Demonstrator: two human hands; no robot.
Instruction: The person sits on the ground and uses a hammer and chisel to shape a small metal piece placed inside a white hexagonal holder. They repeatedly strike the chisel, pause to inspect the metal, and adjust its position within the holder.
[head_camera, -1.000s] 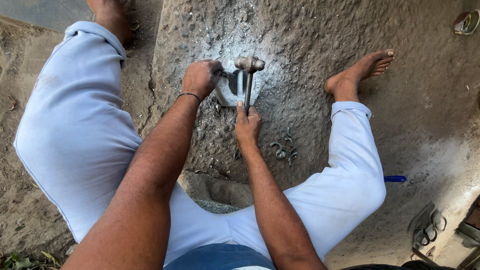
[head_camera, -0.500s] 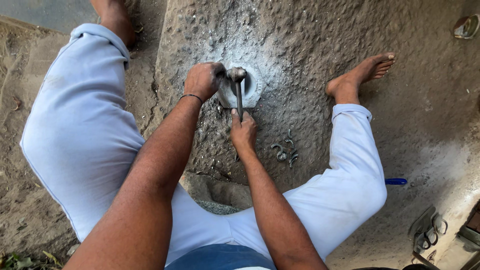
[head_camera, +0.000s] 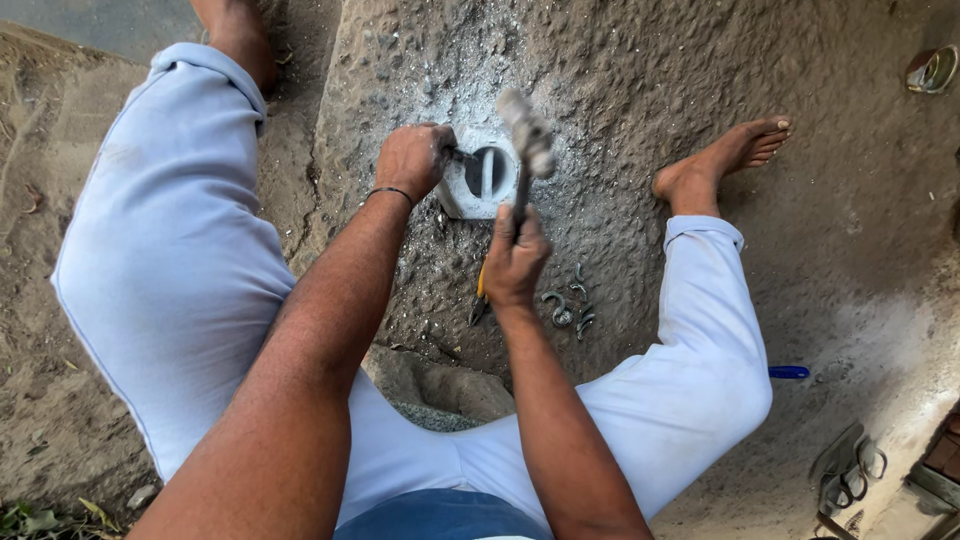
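Above the block (head_camera: 480, 180), right hand (head_camera: 515, 262) grips hammer (head_camera: 526, 135) (blurred); left hand (head_camera: 412, 160) perhaps pinches metal.

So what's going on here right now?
A person sits on rough ground, legs spread. The right hand grips a hammer, raised and blurred above a pale metal block. The left hand holds a thin tool against the block. Small curved metal pieces and pliers lie nearby.

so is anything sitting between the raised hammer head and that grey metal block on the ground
Nothing visible. The hammer, blurred in the right hand, hangs just above the metal block with open space between. The left hand holds a small piece at the block's left edge, beside the gap, not in it.
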